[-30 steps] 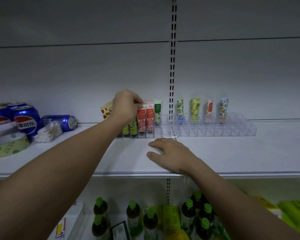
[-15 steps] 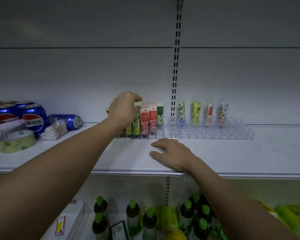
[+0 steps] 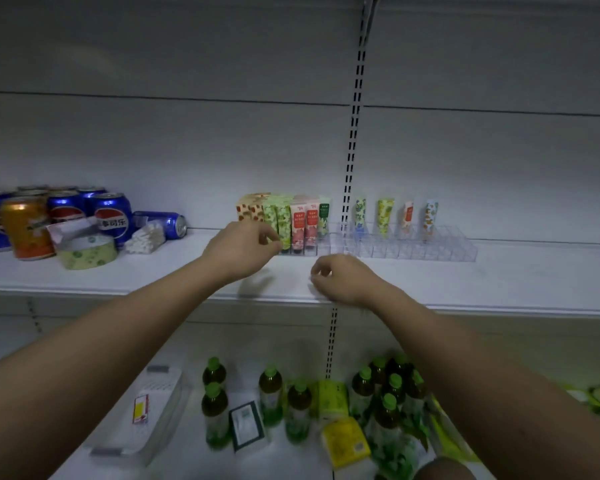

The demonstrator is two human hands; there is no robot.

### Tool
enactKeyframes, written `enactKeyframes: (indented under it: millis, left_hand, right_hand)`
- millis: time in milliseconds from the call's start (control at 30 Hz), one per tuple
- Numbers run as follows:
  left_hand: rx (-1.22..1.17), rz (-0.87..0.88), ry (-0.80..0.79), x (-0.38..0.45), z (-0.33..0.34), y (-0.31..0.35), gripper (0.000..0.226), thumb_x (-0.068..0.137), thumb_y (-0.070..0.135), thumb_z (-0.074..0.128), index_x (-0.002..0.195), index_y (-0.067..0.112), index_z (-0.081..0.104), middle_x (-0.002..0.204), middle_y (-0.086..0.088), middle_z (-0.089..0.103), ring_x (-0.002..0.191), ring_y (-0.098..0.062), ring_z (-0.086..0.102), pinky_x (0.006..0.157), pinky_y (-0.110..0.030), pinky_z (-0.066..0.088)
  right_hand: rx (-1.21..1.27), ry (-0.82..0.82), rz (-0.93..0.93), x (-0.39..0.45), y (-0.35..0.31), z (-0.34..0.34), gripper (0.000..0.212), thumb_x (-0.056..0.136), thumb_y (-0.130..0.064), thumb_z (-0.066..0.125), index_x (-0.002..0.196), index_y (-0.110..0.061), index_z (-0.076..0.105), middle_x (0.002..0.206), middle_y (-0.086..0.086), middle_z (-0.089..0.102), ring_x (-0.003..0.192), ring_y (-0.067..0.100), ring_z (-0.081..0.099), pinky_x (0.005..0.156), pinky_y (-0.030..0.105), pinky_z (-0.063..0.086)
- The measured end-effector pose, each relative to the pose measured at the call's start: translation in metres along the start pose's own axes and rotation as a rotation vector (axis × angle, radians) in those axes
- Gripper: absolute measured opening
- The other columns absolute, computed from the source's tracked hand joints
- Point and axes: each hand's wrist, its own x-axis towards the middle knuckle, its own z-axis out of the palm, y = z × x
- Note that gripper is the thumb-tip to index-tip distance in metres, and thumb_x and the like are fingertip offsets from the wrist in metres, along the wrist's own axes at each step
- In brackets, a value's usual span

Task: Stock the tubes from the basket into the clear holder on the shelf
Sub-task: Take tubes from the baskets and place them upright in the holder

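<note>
A clear holder (image 3: 430, 251) with many small cells stands on the white shelf (image 3: 499, 282). Its left end holds a tight group of upright tubes (image 3: 298, 221); several more tubes (image 3: 384, 216) stand spaced out to the right. My left hand (image 3: 243, 249) hovers just in front of the left group, fingers loosely curled, holding nothing. My right hand (image 3: 340, 278) hangs over the shelf's front edge, also loosely curled and holding nothing. On the lower shelf a clear basket (image 3: 160, 386) holds one tube (image 3: 141, 408).
Blue and orange cans (image 3: 111, 216), a tape roll (image 3: 87, 252) and a pack of cotton swabs (image 3: 146, 239) crowd the shelf's left end. Green-capped bottles (image 3: 215, 410) and yellow packets (image 3: 343, 441) fill the lower shelf. A slotted upright (image 3: 355, 133) runs down the back wall.
My left hand has let go of the tubes and drawn back and down from the holder. My right hand has lifted off the shelf and curled its fingers.
</note>
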Motion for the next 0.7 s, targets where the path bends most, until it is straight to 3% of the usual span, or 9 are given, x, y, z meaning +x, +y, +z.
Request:
enactKeyframes:
  millis: [133,267,467,533,633,700]
  left_hand:
    - [-0.022,-0.032,-0.132,-0.041,0.002,-0.012,0.023,0.091,0.044,0.058,0.104,0.028,0.069,0.103,0.003,0.067,0.092,-0.015,0.06,0.083,-0.032,0.049]
    - [-0.043,-0.063,-0.295,-0.09,0.015,-0.034,0.026,0.09,0.043,0.061,0.104,0.024,0.071,0.095,0.006,0.063,0.088,-0.011,0.059,0.074,-0.024,0.043]
    - [-0.192,-0.3,-0.469,-0.166,0.109,-0.093,0.023,0.091,0.028,0.061,0.104,0.013,0.073,0.104,-0.004,0.07,0.094,-0.019,0.065,0.082,-0.027,0.049]
    - [-0.221,-0.373,-0.555,-0.187,0.151,-0.115,0.021,0.092,0.024,0.059,0.102,0.011,0.073,0.107,-0.005,0.068,0.098,-0.018,0.062,0.081,-0.023,0.044]
    - [-0.24,-0.489,-0.632,-0.21,0.208,-0.139,0.016,0.09,0.025,0.062,0.096,0.017,0.075,0.106,-0.006,0.068,0.101,-0.02,0.062,0.079,-0.021,0.041]
    - [-0.263,-0.571,-0.676,-0.224,0.244,-0.151,0.015,0.089,0.024,0.064,0.094,0.014,0.075,0.104,-0.008,0.07,0.099,-0.022,0.064,0.081,-0.024,0.046]
  right_hand:
    - [0.126,-0.072,-0.011,-0.03,-0.026,-0.011,0.017,0.094,-0.032,0.055,0.099,-0.02,0.067,0.091,0.002,0.072,0.073,0.016,0.067,0.07,0.031,0.053]
    - [0.091,-0.22,-0.002,-0.061,-0.042,0.01,0.021,0.096,-0.034,0.053,0.094,-0.017,0.066,0.083,0.0,0.07,0.066,0.016,0.068,0.058,0.032,0.055]
    - [0.29,-0.406,0.144,-0.098,-0.021,0.139,0.021,0.096,-0.02,0.052,0.083,-0.009,0.064,0.08,0.011,0.067,0.06,0.02,0.061,0.046,0.021,0.043]
    - [0.312,-0.521,0.224,-0.107,-0.006,0.189,0.018,0.097,-0.02,0.05,0.085,-0.011,0.059,0.086,0.014,0.066,0.062,0.023,0.06,0.048,0.022,0.041]
    - [0.344,-0.599,0.374,-0.118,0.02,0.255,0.03,0.096,-0.018,0.052,0.096,0.01,0.062,0.095,0.029,0.067,0.055,0.023,0.055,0.046,0.021,0.042]
    - [0.36,-0.636,0.447,-0.126,0.035,0.291,0.033,0.094,-0.016,0.054,0.1,0.015,0.063,0.095,0.033,0.066,0.064,0.034,0.061,0.055,0.028,0.046]
